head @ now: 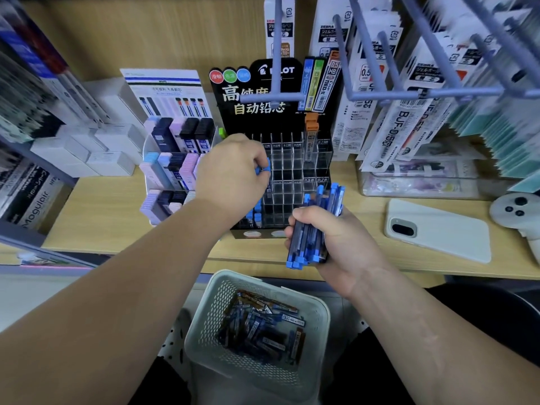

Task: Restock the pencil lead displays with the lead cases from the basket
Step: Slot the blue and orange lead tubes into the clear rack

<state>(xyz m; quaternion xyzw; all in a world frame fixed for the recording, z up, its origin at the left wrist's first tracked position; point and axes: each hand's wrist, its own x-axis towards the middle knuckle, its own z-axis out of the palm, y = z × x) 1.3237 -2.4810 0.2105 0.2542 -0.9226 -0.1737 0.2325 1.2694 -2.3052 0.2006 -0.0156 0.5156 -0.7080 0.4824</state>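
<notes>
The lead cases [314, 226] are, I judge, light, stiff little plastic sticks. Their smooth sides probably slip against one another, so a bunch wants a firm wrap round its middle. A single one is best pinched near its cap and steered end-first into a slot. They are slim and flat, with dark see-through bodies and bright blue caps.

My right hand [344, 244] has its fingers curled tight round a fistful of them. Caps stick out above and below the fist, which I hold just in front of the display [292, 171]. My left hand [233, 171] pinches a single case [264, 168], fingers bent round it, at the display's left edge by the upper rows. My hand hides its tip, so I cannot tell whether it has entered a slot.

The display is a black stand with a grid of clear compartments, most of them unfilled. A few blue-capped cases [253, 214] stand in the lower left slots, and one orange-capped case [310, 135] stands upright in the top row. Below the bench [102, 217] edge, the pale perforated basket [204, 323] holds a loose heap of spare cases [263, 328].

On the bench to the left is a second display [172, 171] of pastel and black cases. To the right a white phone [438, 229] lies face down, and refill packs [409, 118] hang on hooks above.
</notes>
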